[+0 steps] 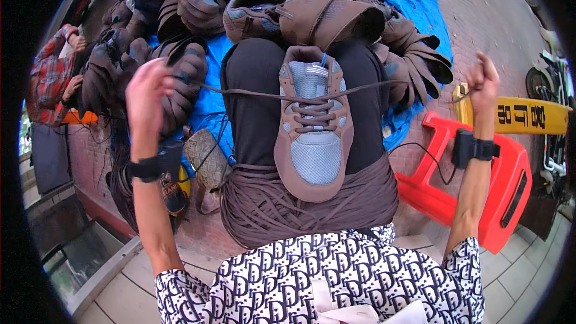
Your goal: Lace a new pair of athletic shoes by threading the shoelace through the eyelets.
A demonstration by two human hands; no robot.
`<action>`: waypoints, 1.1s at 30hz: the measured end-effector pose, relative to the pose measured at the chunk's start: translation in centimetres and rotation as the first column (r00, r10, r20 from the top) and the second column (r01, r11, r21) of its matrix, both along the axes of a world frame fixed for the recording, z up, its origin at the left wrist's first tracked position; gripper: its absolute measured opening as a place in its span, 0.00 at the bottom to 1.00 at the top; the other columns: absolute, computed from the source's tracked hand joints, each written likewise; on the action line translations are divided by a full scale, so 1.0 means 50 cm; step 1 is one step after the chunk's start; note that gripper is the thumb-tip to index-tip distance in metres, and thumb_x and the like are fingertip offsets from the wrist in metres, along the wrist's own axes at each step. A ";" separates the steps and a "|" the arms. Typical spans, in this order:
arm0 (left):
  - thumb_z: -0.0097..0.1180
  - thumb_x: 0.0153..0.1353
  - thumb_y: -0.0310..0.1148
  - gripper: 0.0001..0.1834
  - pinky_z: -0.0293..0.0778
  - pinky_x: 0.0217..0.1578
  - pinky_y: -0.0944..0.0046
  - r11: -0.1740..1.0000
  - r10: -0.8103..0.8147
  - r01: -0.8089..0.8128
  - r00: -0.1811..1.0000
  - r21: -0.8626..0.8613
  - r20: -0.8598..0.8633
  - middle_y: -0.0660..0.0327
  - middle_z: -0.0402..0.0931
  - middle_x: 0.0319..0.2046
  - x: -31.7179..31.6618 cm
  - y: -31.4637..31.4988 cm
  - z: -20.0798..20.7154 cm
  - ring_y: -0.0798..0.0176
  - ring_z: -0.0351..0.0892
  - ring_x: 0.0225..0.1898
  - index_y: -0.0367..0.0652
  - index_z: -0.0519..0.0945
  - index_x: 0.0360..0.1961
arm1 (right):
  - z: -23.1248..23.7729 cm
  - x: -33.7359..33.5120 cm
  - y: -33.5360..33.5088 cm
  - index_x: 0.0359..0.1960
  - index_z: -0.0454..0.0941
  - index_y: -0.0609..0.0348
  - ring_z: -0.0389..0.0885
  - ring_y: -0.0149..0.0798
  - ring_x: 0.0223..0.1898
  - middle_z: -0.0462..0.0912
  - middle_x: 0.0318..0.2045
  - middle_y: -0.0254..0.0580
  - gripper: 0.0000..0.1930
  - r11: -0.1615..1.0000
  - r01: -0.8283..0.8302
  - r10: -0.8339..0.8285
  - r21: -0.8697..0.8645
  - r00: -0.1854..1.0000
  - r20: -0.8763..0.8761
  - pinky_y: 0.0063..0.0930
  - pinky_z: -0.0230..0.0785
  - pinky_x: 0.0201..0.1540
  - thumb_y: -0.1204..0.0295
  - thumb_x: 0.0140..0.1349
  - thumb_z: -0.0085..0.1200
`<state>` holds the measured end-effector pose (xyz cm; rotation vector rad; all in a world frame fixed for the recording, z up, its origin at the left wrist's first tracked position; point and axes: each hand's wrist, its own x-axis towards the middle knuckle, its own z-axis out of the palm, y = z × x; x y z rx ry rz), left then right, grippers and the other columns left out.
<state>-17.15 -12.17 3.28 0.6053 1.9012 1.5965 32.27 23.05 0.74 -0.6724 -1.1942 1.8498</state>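
Note:
A brown and blue-grey shoe upper [316, 159] lies on my lap, its toe toward me. A brown shoelace [354, 90] runs through its eyelets, and both ends stretch out sideways, nearly taut on the left. My left hand [149, 93], smeared by motion, is raised at the left with its fingers closed on one lace end. Out at the right, my right hand [482, 81] pinches the other end, which shows only faintly near the fingers. Across my thighs, just below the shoe, rests a thick bundle of loose brown laces [270, 210].
Stacks of similar brown uppers [332, 18] surround my knees on a blue tarp [414, 0]. A red plastic stool [492, 186] stands at the right, beside a yellow sign board [534, 114]. Far left, another person in a red plaid sleeve [51, 78] is among the stacks.

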 end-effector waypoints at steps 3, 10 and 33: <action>0.53 0.53 0.26 0.05 0.69 0.33 0.68 0.952 -0.280 0.213 0.899 -0.221 -0.338 0.64 0.76 0.28 0.161 0.055 0.022 0.68 0.72 0.32 0.41 0.79 0.32 | 0.058 -0.211 -0.130 0.25 0.79 0.59 0.74 0.30 0.25 0.75 0.22 0.35 0.05 0.504 -0.451 -0.120 0.737 0.808 0.577 0.21 0.66 0.26 0.72 0.48 0.53; 0.56 0.45 0.23 0.05 0.69 0.39 0.59 0.887 -0.376 0.420 0.412 -0.193 -0.830 0.58 0.74 0.26 0.271 0.105 0.044 0.55 0.74 0.36 0.40 0.75 0.26 | 0.089 -0.379 -0.316 0.24 0.78 0.63 0.79 0.37 0.30 0.80 0.28 0.43 0.05 0.282 -0.557 0.233 0.781 0.830 0.507 0.24 0.71 0.34 0.75 0.43 0.57; 0.52 0.42 0.24 0.11 0.68 0.25 0.63 0.876 -0.380 0.349 0.076 -0.333 -0.922 0.59 0.69 0.20 0.328 0.088 0.017 0.59 0.72 0.25 0.36 0.74 0.31 | 0.075 -0.374 -0.370 0.23 0.79 0.63 0.80 0.38 0.28 0.80 0.27 0.42 0.05 0.403 -0.588 0.220 0.702 0.806 0.549 0.24 0.72 0.31 0.76 0.42 0.59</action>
